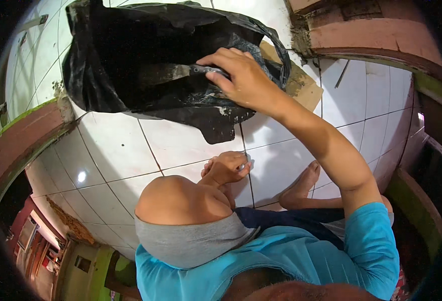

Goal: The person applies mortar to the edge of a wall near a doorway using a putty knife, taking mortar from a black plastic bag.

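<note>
The right hand point(241, 78) reaches forward over a black plastic bag point(130, 60) that lies spread and crumpled on the white tiled floor point(130, 150), and its fingers are curled tight around the dark handle of a putty knife point(176, 72). The handle runs under the fingertips at the hand's left edge, and the flat, mortar-smeared blade juts out from there toward the person's left, lying low over the dark inside of the bag; whether the blade actually touches the plastic is hard to tell against the black. Grey smears of mortar show on the bag just below the hand. A piece of brown cardboard point(301, 85) sticks out from under the bag's right side, just beyond the wrist. The left hand point(226, 168) is nearer the body, well apart from the knife, resting in front of the raised bare knee point(176, 200) with the fingers folded loosely inward; it may pinch something small and pale, but that is too small to make out. A bare foot point(301, 188) rests on the tiles to the right of it.
</note>
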The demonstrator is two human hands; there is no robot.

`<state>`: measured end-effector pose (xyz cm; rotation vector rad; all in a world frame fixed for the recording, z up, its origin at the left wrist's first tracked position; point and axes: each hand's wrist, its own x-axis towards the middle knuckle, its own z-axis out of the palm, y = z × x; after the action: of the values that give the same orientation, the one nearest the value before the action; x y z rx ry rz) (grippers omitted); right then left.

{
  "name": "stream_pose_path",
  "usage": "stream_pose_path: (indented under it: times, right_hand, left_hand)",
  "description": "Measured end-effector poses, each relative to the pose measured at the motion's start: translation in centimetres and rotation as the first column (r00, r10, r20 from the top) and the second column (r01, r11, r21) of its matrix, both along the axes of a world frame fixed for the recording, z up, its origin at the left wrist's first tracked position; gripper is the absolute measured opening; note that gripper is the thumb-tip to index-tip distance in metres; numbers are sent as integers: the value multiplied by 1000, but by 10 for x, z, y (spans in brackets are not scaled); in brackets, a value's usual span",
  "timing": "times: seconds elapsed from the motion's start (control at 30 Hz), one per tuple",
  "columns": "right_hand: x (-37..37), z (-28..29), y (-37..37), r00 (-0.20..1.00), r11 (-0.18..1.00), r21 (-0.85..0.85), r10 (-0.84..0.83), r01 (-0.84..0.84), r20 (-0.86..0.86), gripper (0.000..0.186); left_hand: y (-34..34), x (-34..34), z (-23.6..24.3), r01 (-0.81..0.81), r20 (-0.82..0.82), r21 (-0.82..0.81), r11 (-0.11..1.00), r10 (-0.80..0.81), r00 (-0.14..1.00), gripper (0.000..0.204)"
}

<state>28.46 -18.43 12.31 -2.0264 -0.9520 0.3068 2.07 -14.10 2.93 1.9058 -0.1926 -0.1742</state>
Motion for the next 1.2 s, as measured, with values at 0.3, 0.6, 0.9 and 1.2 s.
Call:
stream_pose_path:
  times: [0.3, 0.6, 0.9, 1.2]
  right_hand:
    - [-10, 59, -58, 993, 997, -3, -77, 77, -86, 27]
    - [-30, 78, -149, 907, 931, 2, -355, 365, -227, 32]
    - [-41, 5, -207, 734, 745, 21, -652, 667, -190, 34]
    - [-46, -78, -204, 596, 633, -1, -730, 774, -335, 36]
  left_hand:
    - [-3, 6, 17, 11, -43, -2, 1000, -11, 999, 23]
    - [-8, 7, 9, 7, -34, 48, 999, -6, 999, 25]
    - [-9, 5, 9, 30, -18, 78, 997, -29, 999, 26]
    - [-7, 0, 1, 34, -14, 65, 997, -33, 999, 26]
